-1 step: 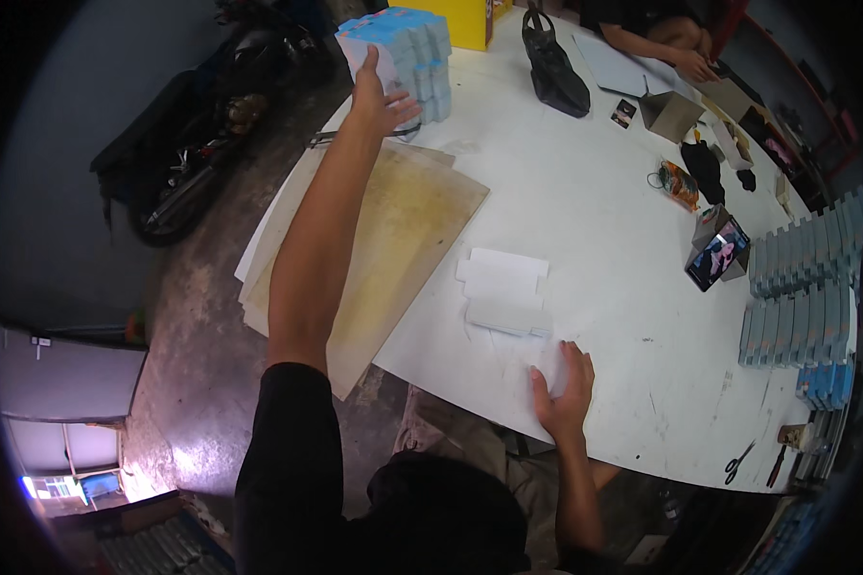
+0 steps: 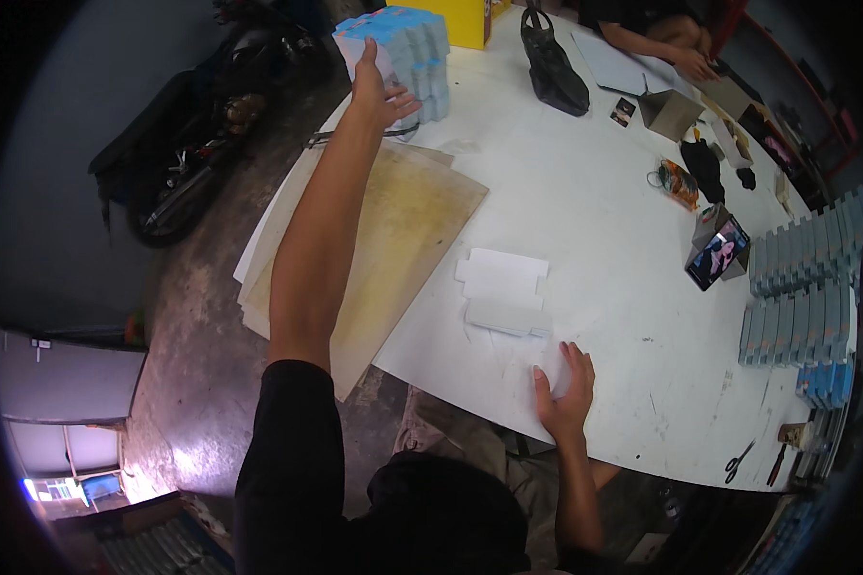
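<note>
My left hand (image 2: 374,94) reaches out to the far left, against the near side of a tall stack of light-blue flat cartons (image 2: 420,69). Its thumb points up and its fingers are stretched apart, with nothing visibly gripped. Close to the front edge of the table my right hand (image 2: 568,395) rests with fingers loosely spread, holding nothing. Just beyond it lies a partly folded carton (image 2: 505,290), white inside, with a raised panel along its near side. Under my left forearm are large yellowed sheets (image 2: 405,213) overhanging the table's left edge.
On the white table (image 2: 604,240) stand a black bag (image 2: 554,79), a propped phone (image 2: 719,254) and an orange packet (image 2: 679,184). Rows of grey-blue cartons (image 2: 786,331) line the right edge near scissors (image 2: 738,462). A co-worker's arm (image 2: 647,45) is far right; a motorcycle (image 2: 197,144) stands left.
</note>
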`<state>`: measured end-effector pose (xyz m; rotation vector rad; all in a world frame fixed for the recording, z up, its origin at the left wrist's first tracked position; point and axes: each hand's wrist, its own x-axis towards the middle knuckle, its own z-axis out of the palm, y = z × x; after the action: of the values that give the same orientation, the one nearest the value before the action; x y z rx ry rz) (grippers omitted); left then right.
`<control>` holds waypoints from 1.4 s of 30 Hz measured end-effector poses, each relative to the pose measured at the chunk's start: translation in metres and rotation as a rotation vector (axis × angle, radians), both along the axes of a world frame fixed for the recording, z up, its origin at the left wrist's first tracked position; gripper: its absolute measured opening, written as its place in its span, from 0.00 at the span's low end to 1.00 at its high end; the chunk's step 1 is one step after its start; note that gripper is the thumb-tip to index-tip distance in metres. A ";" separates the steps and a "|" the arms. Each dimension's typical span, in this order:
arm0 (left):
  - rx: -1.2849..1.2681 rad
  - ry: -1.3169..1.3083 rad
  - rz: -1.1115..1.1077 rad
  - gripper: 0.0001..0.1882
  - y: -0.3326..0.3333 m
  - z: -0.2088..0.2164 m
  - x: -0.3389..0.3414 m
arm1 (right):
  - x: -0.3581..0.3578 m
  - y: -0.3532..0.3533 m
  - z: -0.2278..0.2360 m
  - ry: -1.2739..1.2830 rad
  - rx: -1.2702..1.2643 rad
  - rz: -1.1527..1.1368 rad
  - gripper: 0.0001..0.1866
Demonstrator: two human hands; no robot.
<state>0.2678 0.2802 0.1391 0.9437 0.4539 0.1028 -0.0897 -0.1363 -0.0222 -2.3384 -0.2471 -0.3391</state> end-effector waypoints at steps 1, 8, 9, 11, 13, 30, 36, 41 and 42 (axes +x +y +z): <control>-0.020 0.015 -0.008 0.71 -0.001 0.002 0.013 | -0.001 -0.002 -0.002 0.045 0.052 -0.035 0.36; 0.070 0.112 -0.009 0.67 -0.027 0.027 0.017 | -0.004 -0.005 -0.002 0.027 0.056 -0.040 0.38; 0.097 0.128 -0.012 0.65 -0.025 0.030 0.019 | -0.003 -0.005 -0.003 0.024 0.087 -0.032 0.39; 0.162 0.152 0.006 0.52 -0.025 0.031 0.028 | -0.001 -0.005 -0.005 0.006 0.123 -0.024 0.40; 0.195 0.155 0.061 0.45 -0.022 0.031 0.038 | 0.001 -0.003 -0.004 -0.027 0.138 -0.016 0.40; 0.254 0.350 0.290 0.30 0.000 0.050 0.025 | -0.003 -0.011 -0.012 -0.081 0.286 0.001 0.38; 0.451 0.044 0.233 0.31 0.029 0.020 -0.016 | -0.005 -0.009 -0.008 -0.056 0.354 -0.013 0.37; 0.377 -0.143 -0.073 0.29 0.013 -0.002 -0.131 | -0.008 -0.013 -0.008 0.019 0.398 -0.074 0.35; 0.267 -0.196 -0.173 0.30 -0.013 -0.008 -0.160 | -0.008 -0.013 -0.003 0.063 0.437 -0.098 0.35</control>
<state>0.1076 0.2673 0.1311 1.2182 0.1777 0.0987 -0.0977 -0.1489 -0.0252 -1.9285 -0.0218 -0.3296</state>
